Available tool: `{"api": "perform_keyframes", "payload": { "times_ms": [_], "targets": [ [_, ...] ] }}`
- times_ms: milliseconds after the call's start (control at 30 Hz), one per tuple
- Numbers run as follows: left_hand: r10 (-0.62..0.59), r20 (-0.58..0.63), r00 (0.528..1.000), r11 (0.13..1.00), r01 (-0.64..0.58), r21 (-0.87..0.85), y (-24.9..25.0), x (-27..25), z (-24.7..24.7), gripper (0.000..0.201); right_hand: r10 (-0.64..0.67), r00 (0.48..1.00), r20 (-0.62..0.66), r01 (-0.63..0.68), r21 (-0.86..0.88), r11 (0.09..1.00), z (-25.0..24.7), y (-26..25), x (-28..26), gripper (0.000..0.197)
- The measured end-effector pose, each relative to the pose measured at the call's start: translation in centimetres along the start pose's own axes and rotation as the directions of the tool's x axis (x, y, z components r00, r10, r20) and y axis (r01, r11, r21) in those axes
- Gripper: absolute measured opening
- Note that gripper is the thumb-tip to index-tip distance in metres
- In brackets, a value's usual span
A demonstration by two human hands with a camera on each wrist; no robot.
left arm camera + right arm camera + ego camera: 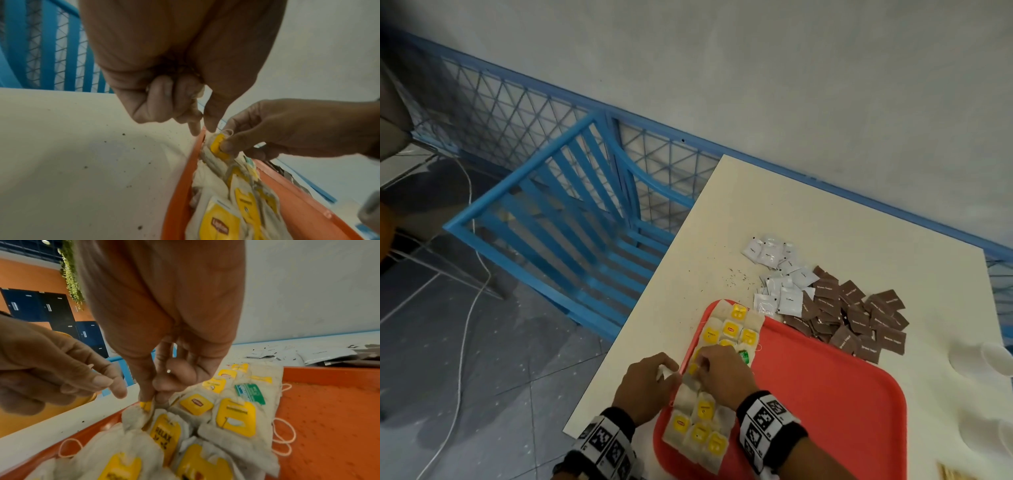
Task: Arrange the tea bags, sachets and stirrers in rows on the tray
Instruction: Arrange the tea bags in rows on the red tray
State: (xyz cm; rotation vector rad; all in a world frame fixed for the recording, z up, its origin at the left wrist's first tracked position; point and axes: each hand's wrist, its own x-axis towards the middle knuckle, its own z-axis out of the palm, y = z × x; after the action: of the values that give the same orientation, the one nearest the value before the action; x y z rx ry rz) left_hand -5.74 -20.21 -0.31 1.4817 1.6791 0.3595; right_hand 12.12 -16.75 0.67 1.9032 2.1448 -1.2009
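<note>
We noted the red tray point(825, 394) on the white table point(808, 212), tea bags point(732, 329) rowed along its left rim. Right hand point(722, 373) pinched the yellow tag point(146, 405) of one bag at that rim. Left hand point(645, 387) sat just outside the rim, fingers curled around something pale, unidentifiable. White sachets point(777, 274) and brown sachets point(856, 318) lay heaped beyond the tray's far edge.

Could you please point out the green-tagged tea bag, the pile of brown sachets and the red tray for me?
green-tagged tea bag point(249, 393): right wrist view, on its green tag.
brown sachets point(859, 318): head view, middle of the pile.
red tray point(825, 394): head view, bare floor.
</note>
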Motion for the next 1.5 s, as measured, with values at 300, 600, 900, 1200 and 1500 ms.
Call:
{"api": "perform_keyframes", "payload": {
  "times_ms": [300, 600, 900, 1200, 1500],
  "targets": [
    [-0.221, -0.005, 0.975, 0.963, 0.219, 0.158, 0.8, 0.4, 2.1, 0.034, -0.005, 0.988, -0.153, -0.001, -0.042, 0.999, -0.3, 0.1, -0.6, 0.021],
    [-0.217, 0.131, 0.967, 0.801, 0.253, -0.543, 5.1, -0.1, -1.0, 0.058, -0.006, 0.947, -0.322, 0.108, 0.301, 0.947, -4.6, 0.9, -2.9, 0.026],
    [0.086, 0.501, 0.861, 0.435, 0.420, -0.797, 11.9, -0.7, -0.9, 0.042, -0.081, 0.890, -0.449, 0.258, 0.351, 0.900, -8.8, 2.5, -9.0, 0.012],
    [0.338, 0.537, 0.773, 0.835, 0.017, -0.551, 14.3, -2.3, 0.0, 0.045, -0.099, 0.929, -0.358, 0.225, 0.331, 0.916, -9.8, 3.6, -11.3, 0.009],
    [0.368, 0.420, 0.829, 0.876, -0.158, -0.456, 15.5, -2.2, -0.3, 0.034, -0.097, 0.912, -0.399, 0.310, 0.513, 0.801, -12.3, 4.1, -13.4, 0.011]
  ]
}}
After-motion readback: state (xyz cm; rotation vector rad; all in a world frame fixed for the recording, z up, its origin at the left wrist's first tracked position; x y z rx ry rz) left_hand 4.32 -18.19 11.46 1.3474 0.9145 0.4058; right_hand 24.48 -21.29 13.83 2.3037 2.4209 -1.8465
